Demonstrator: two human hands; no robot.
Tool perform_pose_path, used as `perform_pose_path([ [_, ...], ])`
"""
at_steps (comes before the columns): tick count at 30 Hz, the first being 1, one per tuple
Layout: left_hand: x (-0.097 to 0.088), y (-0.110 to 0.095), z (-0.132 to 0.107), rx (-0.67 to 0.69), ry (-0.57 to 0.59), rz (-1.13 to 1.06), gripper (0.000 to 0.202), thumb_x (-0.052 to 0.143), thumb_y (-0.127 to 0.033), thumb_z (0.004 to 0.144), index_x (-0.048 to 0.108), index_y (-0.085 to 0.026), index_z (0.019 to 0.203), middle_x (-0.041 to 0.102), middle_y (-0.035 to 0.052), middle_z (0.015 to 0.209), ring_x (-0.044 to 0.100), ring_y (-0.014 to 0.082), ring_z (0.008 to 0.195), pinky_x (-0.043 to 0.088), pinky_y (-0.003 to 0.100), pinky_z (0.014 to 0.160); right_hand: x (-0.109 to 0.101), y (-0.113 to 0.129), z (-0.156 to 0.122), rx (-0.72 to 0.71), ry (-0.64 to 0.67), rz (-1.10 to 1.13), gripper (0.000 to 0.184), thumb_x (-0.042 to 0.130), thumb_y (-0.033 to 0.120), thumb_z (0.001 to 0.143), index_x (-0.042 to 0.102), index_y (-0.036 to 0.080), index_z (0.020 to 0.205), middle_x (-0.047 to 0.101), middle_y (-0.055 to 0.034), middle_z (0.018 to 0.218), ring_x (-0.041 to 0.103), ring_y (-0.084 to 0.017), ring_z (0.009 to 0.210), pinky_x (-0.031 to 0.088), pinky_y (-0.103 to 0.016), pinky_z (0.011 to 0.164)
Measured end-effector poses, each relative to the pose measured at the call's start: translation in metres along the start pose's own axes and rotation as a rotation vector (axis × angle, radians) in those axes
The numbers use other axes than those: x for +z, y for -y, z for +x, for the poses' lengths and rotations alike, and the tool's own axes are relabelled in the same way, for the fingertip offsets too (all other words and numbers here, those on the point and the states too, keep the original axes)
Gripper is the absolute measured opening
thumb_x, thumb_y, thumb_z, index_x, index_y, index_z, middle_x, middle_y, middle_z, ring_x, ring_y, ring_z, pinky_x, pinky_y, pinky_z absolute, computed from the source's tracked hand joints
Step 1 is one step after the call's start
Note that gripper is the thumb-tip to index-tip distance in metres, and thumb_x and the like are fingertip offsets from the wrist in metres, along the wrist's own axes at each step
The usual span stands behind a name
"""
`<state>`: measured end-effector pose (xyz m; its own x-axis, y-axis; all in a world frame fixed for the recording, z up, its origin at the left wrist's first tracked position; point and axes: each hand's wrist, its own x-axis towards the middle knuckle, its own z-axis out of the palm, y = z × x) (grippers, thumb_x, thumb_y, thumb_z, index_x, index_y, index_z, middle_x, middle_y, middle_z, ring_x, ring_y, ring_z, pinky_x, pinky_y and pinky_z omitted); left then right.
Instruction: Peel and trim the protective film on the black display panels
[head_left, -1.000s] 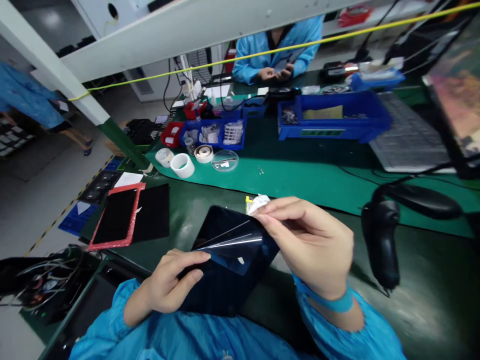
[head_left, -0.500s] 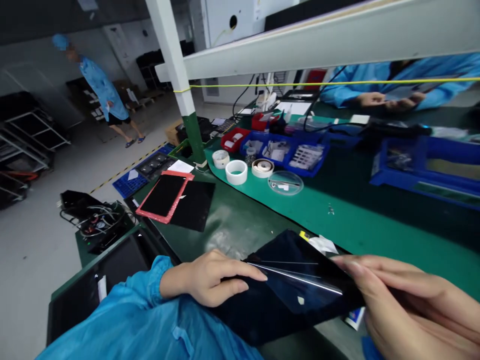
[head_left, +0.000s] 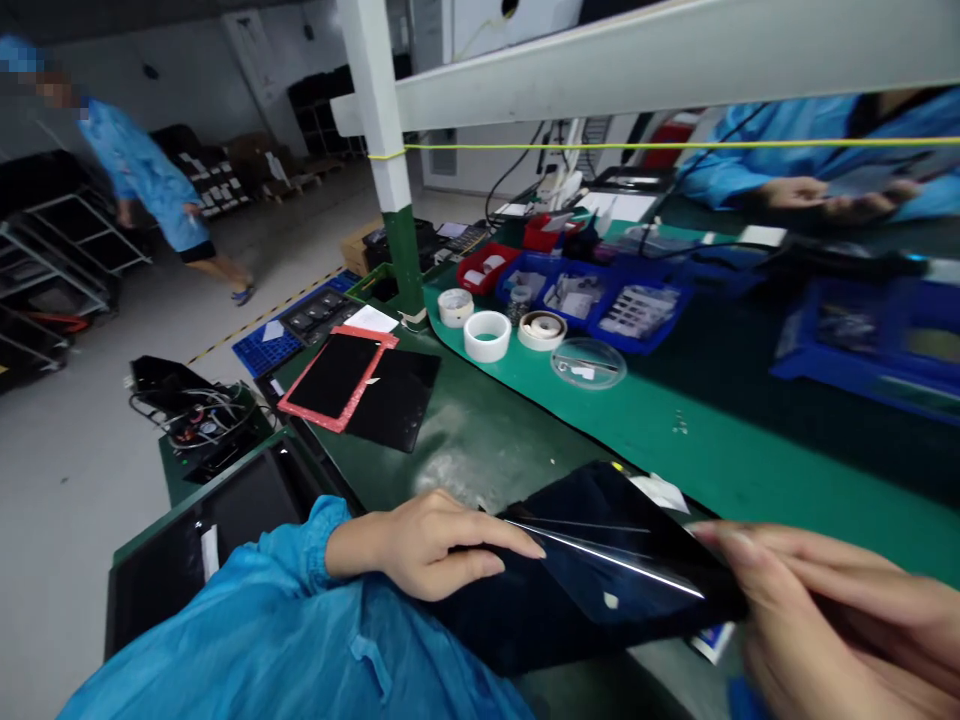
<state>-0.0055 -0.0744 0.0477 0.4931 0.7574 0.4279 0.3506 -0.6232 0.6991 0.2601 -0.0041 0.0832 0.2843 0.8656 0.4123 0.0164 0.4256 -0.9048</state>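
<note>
A dark glossy screen panel (head_left: pixel 570 620) is tilted in front of me, with bright lines of reflected light and a small pale tab on it. My right hand (head_left: pixel 832 600) pinches its right edge between thumb and fingers. On its left part rests my left hand (head_left: pixel 442 550), index finger and thumb stretched out and apart, the other fingers mostly hidden. Beyond the panel, a crumpled white piece (head_left: pixel 660 492) lies on the bench, and a small white-and-blue packet (head_left: pixel 711 640) shows below its right end.
A red-framed panel (head_left: pixel 337 375) and a black sheet (head_left: pixel 397 400) lie farther left. Tape rolls (head_left: pixel 487 336), a round clear dish (head_left: pixel 588 363) and blue parts bins (head_left: pixel 637 315) stand on the green mat. A post (head_left: pixel 386 150) rises behind. One person walks at left; another sits opposite.
My view has shifted slightly, so the bench things appear a little farther right. Both hands keep their places on the panel. The walking person has moved left in view.
</note>
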Motion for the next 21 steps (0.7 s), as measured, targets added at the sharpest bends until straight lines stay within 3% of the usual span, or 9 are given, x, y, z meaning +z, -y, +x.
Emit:
perform_pose_path([
  [3, -0.004, -0.002, 0.003, 0.024, -0.026, -0.03, 0.04, 0.056, -0.014, 0.105, 0.06, -0.019, 0.145, 0.082, 0.0076, 0.09, 0.073, 0.0163, 0.059, 0.056, 0.026, 0.058, 0.004, 0.004, -0.003, -0.089, 0.002, -0.076, 0.023, 0.095, 0.026, 0.075, 0.072, 0.025, 0.072, 0.075, -0.0056, 0.08, 0.072, -0.028, 0.074, 0.062, -0.048, 0.066],
  [7, -0.009, -0.004, 0.007, 0.039, -0.039, -0.017, 0.042, 0.059, -0.01, 0.103, 0.062, -0.019, 0.143, 0.083, 0.0119, 0.111, 0.082, 0.0199, 0.081, 0.062, 0.026, 0.07, 0.004, 0.001, -0.001, -0.154, 0.076, -0.021, 0.019, 0.086, 0.016, 0.084, 0.069, 0.021, 0.077, 0.076, -0.0035, 0.08, 0.074, -0.021, 0.073, 0.063, -0.037, 0.068],
  [9, -0.011, -0.005, 0.008, 0.025, -0.04, 0.014, 0.039, 0.06, -0.011, 0.102, 0.064, -0.019, 0.14, 0.084, 0.0101, 0.108, 0.082, 0.0199, 0.084, 0.064, 0.025, 0.073, 0.005, 0.0, 0.0, -0.162, 0.093, 0.002, 0.019, 0.084, 0.013, 0.086, 0.068, 0.021, 0.078, 0.077, -0.0031, 0.08, 0.075, -0.02, 0.073, 0.063, -0.035, 0.068],
  [17, -0.012, 0.001, 0.006, -0.006, -0.054, 0.066, 0.039, 0.063, -0.008, 0.099, 0.069, -0.021, 0.135, 0.084, 0.0081, 0.115, 0.083, 0.0188, 0.091, 0.065, 0.022, 0.079, 0.012, 0.0, 0.005, -0.017, 0.088, 0.184, 0.037, 0.086, 0.021, 0.085, 0.05, 0.024, 0.088, 0.076, 0.0031, 0.076, 0.077, -0.017, 0.067, 0.064, -0.029, 0.063],
  [21, -0.012, 0.002, 0.007, -0.013, -0.06, 0.081, 0.039, 0.064, -0.008, 0.098, 0.07, -0.022, 0.133, 0.084, 0.0063, 0.115, 0.083, 0.0176, 0.089, 0.065, 0.021, 0.08, 0.013, 0.0, 0.007, 0.033, 0.098, 0.172, 0.032, 0.087, 0.026, 0.085, 0.055, 0.023, 0.089, 0.078, 0.0013, 0.076, 0.079, -0.018, 0.069, 0.066, -0.028, 0.063],
])
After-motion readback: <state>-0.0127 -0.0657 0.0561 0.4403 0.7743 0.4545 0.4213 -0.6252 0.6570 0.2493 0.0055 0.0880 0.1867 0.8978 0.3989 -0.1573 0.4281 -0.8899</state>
